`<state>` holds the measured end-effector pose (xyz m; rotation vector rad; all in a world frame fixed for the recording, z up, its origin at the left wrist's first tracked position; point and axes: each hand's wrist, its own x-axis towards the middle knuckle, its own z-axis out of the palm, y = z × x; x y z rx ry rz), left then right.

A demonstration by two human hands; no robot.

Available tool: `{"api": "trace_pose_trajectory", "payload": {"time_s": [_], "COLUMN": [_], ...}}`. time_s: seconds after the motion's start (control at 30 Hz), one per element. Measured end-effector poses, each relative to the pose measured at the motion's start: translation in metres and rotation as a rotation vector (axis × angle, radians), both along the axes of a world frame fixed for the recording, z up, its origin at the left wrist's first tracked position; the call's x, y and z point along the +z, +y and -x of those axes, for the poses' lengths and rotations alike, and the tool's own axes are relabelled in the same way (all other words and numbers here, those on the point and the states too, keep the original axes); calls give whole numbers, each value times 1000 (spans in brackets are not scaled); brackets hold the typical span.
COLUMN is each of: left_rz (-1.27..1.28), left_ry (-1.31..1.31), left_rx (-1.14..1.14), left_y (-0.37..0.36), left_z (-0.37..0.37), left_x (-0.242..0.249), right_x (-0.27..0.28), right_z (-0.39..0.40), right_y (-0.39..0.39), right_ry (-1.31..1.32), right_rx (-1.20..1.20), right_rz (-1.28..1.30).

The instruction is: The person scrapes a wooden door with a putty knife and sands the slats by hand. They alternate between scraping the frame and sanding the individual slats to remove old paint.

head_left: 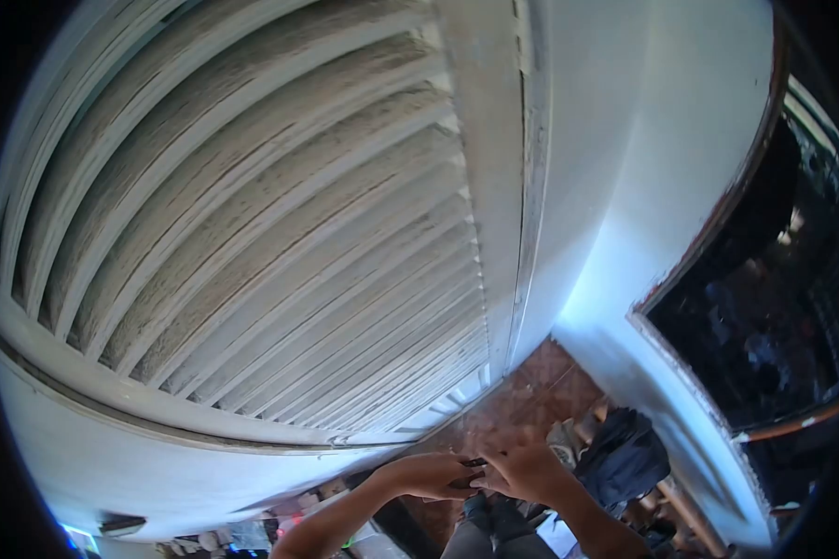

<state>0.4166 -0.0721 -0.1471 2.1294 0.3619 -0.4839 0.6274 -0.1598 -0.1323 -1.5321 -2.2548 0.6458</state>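
My left hand (pixel 435 476) and my right hand (pixel 526 471) meet low in the head view, in front of my body. Their fingers are bent together around a small dark thing (pixel 475 463), mostly hidden and too small to name. Ahead of me and above the hands rises a white louvered door (pixel 488 200). Dust and grime coat its slats (pixel 280 177), most heavily the upper ones. Both hands are apart from the door.
Right of the door frame stands a pale wall (pixel 587 168), then a dark glass pane (pixel 764 307) with a worn wooden edge. Reddish-brown tiles (pixel 522 401) cover the floor. A black bag or cloth (pixel 625 456) lies at lower right. Mixed items crowd the lower left.
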Motion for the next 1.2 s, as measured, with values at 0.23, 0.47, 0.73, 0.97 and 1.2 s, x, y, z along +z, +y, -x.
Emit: {"api": "trace_pose_trajectory", "payload": {"time_s": [0.23,0.47,0.73,0.97,1.2], "left_rz": [-230,-1314,-1372,-1401,-1190], "left_ry": [-135,-626,-385,-214,-180], "left_rx": [-183,-25,-221,-259,-213], "left_y": [5,129,134,130,136], "left_z": [24,49,54,47,42], "left_x": [43,206,203,202,202], "right_x": [-50,-60,-47,46,106], "right_z": [4,-40,-10,-27,-58], "right_y": [-48,-81,-3,62,79], "right_ry": [409,1397,1318,618,254], "right_rx": [-39,-476,-553,-497,-486], "right_rz": [107,698,98,-375,-465]}}
